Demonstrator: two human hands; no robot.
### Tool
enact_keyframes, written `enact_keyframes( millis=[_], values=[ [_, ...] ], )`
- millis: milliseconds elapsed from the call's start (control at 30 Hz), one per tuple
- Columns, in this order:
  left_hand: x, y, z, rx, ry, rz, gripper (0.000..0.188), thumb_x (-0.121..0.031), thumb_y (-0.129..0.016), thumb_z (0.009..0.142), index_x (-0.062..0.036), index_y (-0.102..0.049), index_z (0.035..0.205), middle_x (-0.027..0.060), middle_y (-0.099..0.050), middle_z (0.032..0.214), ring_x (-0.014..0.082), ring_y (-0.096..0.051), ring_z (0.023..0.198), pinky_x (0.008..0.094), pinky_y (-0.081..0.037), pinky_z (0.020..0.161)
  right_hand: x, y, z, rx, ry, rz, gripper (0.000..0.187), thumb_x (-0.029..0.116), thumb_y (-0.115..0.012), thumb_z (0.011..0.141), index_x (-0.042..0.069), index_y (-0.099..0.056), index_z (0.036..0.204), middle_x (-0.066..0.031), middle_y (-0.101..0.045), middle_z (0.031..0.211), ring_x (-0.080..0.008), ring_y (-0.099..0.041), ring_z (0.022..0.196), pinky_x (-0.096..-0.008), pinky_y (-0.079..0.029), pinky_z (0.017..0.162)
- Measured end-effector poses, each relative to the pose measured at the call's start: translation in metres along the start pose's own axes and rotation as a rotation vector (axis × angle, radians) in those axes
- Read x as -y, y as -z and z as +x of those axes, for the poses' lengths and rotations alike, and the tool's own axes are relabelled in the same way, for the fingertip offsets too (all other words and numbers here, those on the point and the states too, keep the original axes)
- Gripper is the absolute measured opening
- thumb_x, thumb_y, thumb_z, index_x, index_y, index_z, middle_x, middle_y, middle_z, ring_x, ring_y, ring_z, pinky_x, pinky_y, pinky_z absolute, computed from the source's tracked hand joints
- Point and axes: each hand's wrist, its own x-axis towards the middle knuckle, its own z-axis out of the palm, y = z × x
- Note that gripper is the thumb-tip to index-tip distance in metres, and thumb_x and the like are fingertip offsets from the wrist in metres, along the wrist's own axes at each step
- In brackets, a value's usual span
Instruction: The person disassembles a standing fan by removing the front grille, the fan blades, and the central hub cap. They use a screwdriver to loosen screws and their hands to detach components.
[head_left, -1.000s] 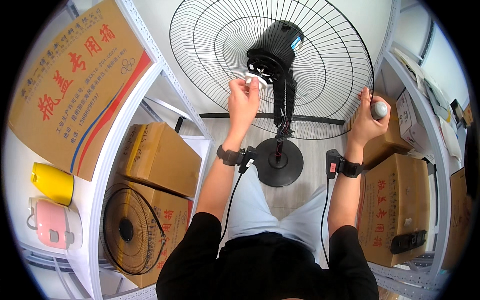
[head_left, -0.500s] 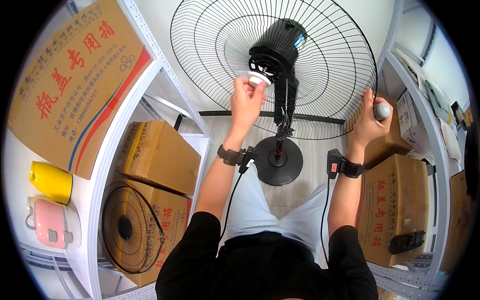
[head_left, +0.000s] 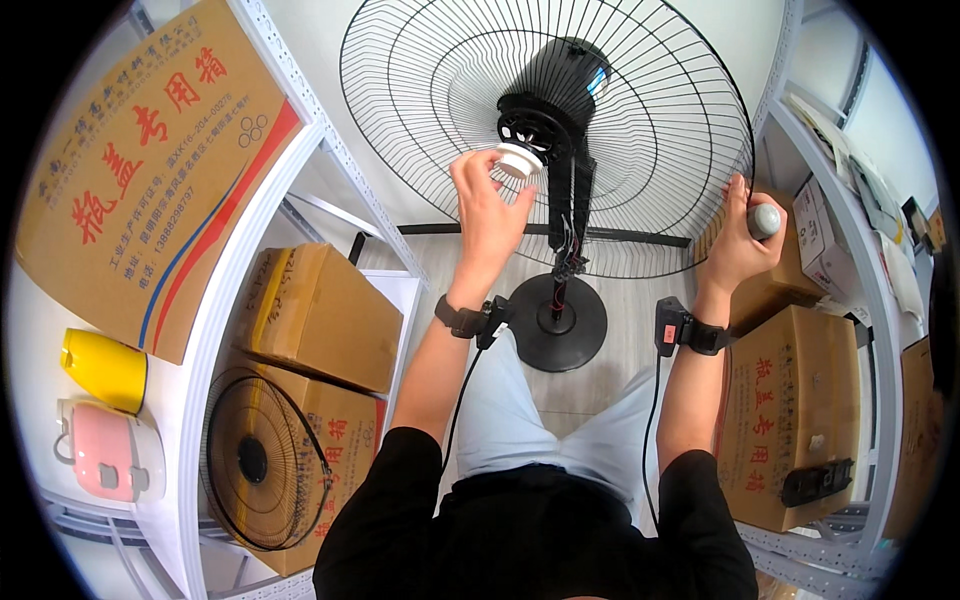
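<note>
Holds the left hand (head_left: 490,215) up at the hub of a pedestal fan, thumb and fingers spread in a loose curve around a stepped white plastic knob (head_left: 518,160), round and smooth, set against the front of the black motor housing (head_left: 568,85). Cannot tell whether thumb or fingertips touch its rim. Wraps the right hand (head_left: 742,250) around a grey, round-ended handle (head_left: 764,222), with fingertips up against the right rim of the wide wire grille (head_left: 650,150), black, thin-ribbed and bowl-shaped. Shows below the hub a dark upright pole (head_left: 560,210) with loose thin wires about its lower part, down to a flat, matte, disc-shaped base (head_left: 558,325) on pale wood-grain flooring. Wears on each wrist a dark strap with a small boxy black module and a cable. Includes on the near left a second round wire grille (head_left: 300,480), leaning against brown corrugated cartons (head_left: 320,320), and, farther left on a white metal shelf, a glossy yellow container (head_left: 103,370) beside a rounded pink-and-white appliance (head_left: 115,455). Shows on the right a taped cardboard carton (head_left: 790,400) by perforated metal shelving.
</note>
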Motion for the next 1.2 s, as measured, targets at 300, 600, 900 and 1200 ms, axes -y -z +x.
enact_keyframes(
  millis=[300, 600, 900, 1200],
  values=[
    [0.004, 0.003, -0.005, 0.156, 0.061, 0.024, 0.042, -0.015, -0.076, 0.088, 0.0012, -0.047, 0.113, 0.0166, -0.062, 0.106, 0.0232, -0.067, 0.079, 0.0354, -0.055, 0.07, -0.005, 0.002, 0.001, 0.001, 0.041, -0.043, 0.02, 0.0, -0.084, 0.079, -0.001, -0.064, 0.082, -0.0047, -0.068, 0.079, -0.0107, -0.065, 0.072, -0.0253, -0.055, 0.07],
    [0.002, 0.002, -0.003, 0.166, 0.395, -0.292, 0.046, -0.006, -0.076, 0.081, -0.0001, -0.05, 0.119, 0.0144, -0.057, 0.109, 0.0275, -0.064, 0.089, 0.037, -0.053, 0.073, -0.002, -0.001, -0.001, -0.005, 0.059, -0.039, 0.02, 0.0, -0.084, 0.079, -0.001, -0.064, 0.082, -0.0057, -0.068, 0.08, -0.0111, -0.065, 0.072, -0.0253, -0.055, 0.07],
    [-0.003, -0.007, -0.005, 0.083, 0.344, -0.203, 0.047, -0.018, -0.073, 0.09, -0.0001, -0.046, 0.124, 0.0183, -0.065, 0.1, 0.0296, -0.067, 0.079, 0.0405, -0.054, 0.071, -0.001, 0.0, 0.0, -0.014, 0.076, -0.059, 0.02, 0.0, -0.084, 0.078, -0.001, -0.065, 0.082, -0.005, -0.068, 0.08, -0.0109, -0.065, 0.072, -0.0252, -0.055, 0.071],
    [0.0, -0.006, -0.007, -0.003, 0.032, 0.011, 0.057, -0.024, -0.07, 0.094, 0.0045, -0.04, 0.133, 0.0196, -0.064, 0.106, 0.0248, -0.069, 0.088, 0.0362, -0.054, 0.069, -0.007, 0.001, 0.0, -0.013, 0.083, -0.086, 0.02, 0.001, -0.085, 0.078, 0.0, -0.065, 0.082, -0.0043, -0.068, 0.079, -0.0105, -0.065, 0.073, -0.0249, -0.054, 0.072]
  ],
)
